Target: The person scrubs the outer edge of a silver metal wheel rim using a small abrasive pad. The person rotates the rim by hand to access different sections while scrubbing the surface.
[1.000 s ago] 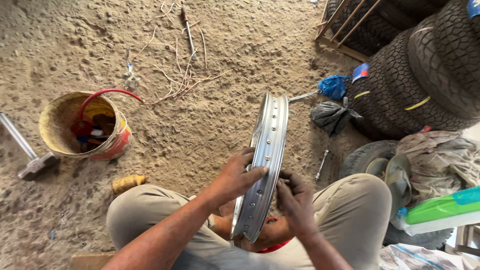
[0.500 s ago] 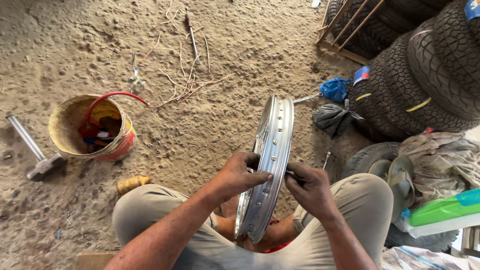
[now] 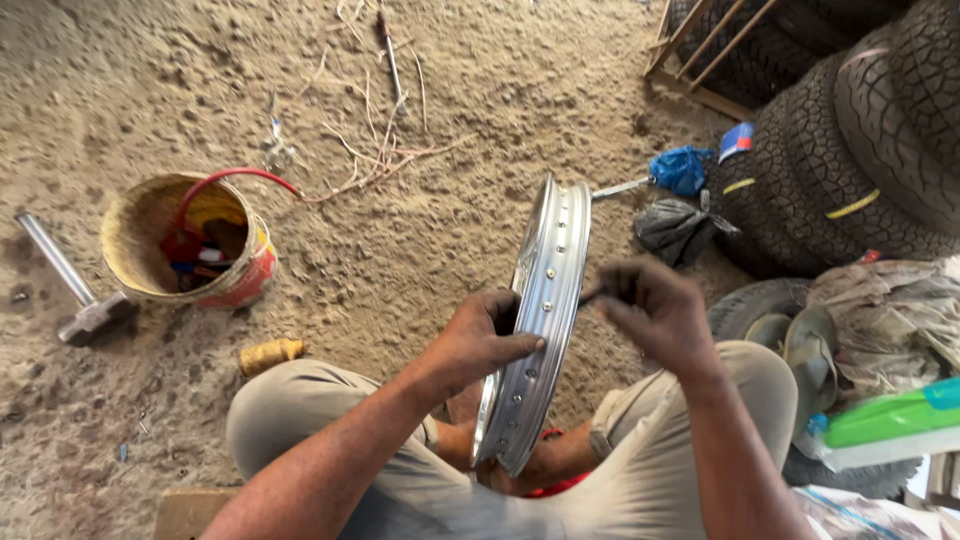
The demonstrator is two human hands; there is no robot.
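Both hands work at the shiny drilled steel wheel rim (image 3: 545, 320), which stands on edge between my knees at centre frame, its long axis running from lower centre up toward the top. My left hand (image 3: 480, 340) clasps the rim's left flank, thumb lying across the drilled face, so it is the nearer. My right hand (image 3: 655, 310) hangs just right of the rim, fingertips pinching a small dark piece I cannot make out. Half a second ago that hand lay lower, against the rim; now it has lifted clear.
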